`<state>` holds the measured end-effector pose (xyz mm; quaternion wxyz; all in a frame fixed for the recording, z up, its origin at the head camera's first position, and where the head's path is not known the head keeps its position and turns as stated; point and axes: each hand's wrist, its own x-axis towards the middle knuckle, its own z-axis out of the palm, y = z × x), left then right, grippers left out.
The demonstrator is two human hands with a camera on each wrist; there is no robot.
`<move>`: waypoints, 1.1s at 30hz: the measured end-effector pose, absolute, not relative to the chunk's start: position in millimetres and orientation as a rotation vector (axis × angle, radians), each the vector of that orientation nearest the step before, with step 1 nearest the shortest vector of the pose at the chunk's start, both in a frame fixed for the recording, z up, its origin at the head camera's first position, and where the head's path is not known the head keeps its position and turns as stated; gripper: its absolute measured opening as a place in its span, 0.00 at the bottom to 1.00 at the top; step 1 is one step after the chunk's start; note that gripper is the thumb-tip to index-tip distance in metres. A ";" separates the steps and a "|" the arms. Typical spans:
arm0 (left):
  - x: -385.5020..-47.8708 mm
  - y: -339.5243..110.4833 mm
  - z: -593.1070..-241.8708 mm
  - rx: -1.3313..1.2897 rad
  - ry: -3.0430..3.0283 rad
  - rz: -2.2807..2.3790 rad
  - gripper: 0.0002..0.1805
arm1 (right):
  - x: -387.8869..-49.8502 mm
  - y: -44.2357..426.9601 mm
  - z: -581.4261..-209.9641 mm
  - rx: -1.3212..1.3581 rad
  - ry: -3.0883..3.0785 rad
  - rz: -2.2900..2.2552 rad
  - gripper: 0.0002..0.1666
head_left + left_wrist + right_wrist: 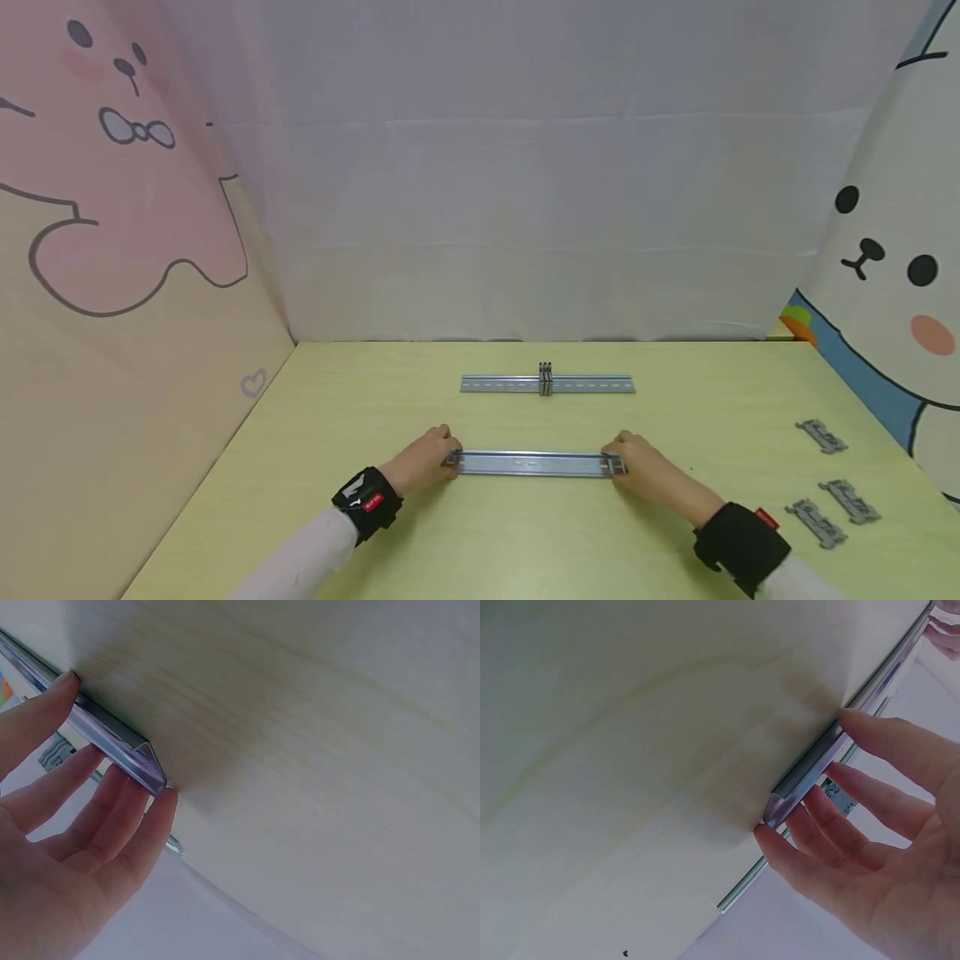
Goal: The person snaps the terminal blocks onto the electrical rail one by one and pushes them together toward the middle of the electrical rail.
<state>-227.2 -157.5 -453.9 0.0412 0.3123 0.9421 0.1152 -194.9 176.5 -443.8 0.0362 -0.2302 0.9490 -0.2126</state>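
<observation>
A long grey toy road strip (532,463) with pale dashes down its middle runs crosswise in front of me in the head view. My left hand (426,460) pinches its left end, with the thumb on the near edge and fingertips along the far side in the left wrist view. At the other end, my right hand (652,468) holds the strip the same way. In the right wrist view the strip (806,769) shows a folded, shiny edge. Whether it touches the table or hovers just above I cannot tell.
Farther back lies a second grey strip (495,384), with several narrow dark pieces (545,379) standing together at its middle. Small grey plates lie at right: one (822,436) farther off, two (850,502) nearer. Printed cloth walls (540,208) border the pale table (360,392).
</observation>
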 end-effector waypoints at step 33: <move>-249.5 -127.9 -452.6 0.983 2.912 0.292 0.12 | -227.9 198.7 -440.7 -0.676 2.885 -0.616 0.15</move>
